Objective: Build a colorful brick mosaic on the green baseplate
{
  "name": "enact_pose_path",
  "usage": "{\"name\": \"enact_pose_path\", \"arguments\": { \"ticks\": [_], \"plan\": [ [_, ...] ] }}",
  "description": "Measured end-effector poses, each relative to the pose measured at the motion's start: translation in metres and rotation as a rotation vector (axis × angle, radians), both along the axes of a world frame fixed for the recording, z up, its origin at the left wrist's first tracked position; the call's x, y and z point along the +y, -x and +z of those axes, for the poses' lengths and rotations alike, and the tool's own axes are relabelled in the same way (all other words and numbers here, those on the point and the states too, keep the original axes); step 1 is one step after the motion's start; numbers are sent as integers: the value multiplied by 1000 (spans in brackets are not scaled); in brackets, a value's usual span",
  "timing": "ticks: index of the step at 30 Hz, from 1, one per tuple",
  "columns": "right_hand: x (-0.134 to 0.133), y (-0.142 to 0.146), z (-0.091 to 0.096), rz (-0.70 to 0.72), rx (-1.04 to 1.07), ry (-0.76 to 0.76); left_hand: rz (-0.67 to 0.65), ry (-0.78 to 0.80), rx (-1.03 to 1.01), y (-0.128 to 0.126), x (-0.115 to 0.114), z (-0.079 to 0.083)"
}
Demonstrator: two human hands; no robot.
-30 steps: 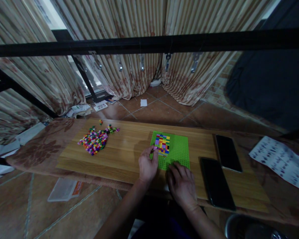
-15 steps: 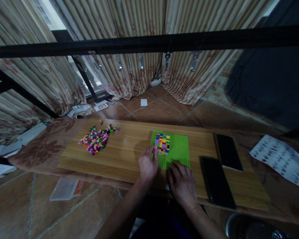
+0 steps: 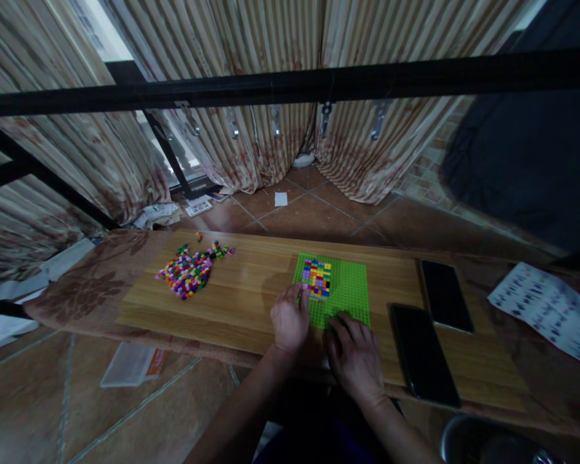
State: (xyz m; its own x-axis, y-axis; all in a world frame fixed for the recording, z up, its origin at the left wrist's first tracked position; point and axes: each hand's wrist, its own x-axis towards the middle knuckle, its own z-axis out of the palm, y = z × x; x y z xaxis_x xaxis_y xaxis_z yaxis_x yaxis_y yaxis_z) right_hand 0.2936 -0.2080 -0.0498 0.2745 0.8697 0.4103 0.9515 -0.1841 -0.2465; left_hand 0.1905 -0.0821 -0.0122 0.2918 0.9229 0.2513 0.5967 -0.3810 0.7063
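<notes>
A green studded baseplate (image 3: pixel 350 290) lies on the wooden board, bearing a patch of small multicoloured building bricks (image 3: pixel 320 276) toward its far left. My left hand (image 3: pixel 290 319) is closed in a pinch at the patch's lower left corner. A small pink brick (image 3: pixel 305 285) shows at its fingertips, partly hidden, against the patch. My right hand (image 3: pixel 355 351) rests at the plate's near edge, its fingers bent over the rim and holding it. To the left, a heap of loose bricks (image 3: pixel 186 274) in many colours is spread on the board.
Two dark phone-like slabs (image 3: pixel 423 354) lie on the right of the wooden board (image 3: pixel 246 270). A printed sheet (image 3: pixel 546 309) is farther right. A clear plastic lid or box (image 3: pixel 128 365) lies on the tiled floor. A black metal bar (image 3: pixel 251 89) crosses in front of the curtains.
The whole view has shifted slightly to the right. My left hand stays at the corner of the brick patch, its fingers moved only a little; my right hand stays on the plate's edge.
</notes>
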Motion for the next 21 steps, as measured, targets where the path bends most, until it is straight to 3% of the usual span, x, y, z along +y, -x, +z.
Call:
{"name": "enact_pose_path", "arguments": {
  "ticks": [17,21],
  "plan": [
    [0,0,1,-3,-9,21,-1,11,3,0,0,1],
    [0,0,-1,4,-14,24,5,36,75,0,-1,8]
  ]
}}
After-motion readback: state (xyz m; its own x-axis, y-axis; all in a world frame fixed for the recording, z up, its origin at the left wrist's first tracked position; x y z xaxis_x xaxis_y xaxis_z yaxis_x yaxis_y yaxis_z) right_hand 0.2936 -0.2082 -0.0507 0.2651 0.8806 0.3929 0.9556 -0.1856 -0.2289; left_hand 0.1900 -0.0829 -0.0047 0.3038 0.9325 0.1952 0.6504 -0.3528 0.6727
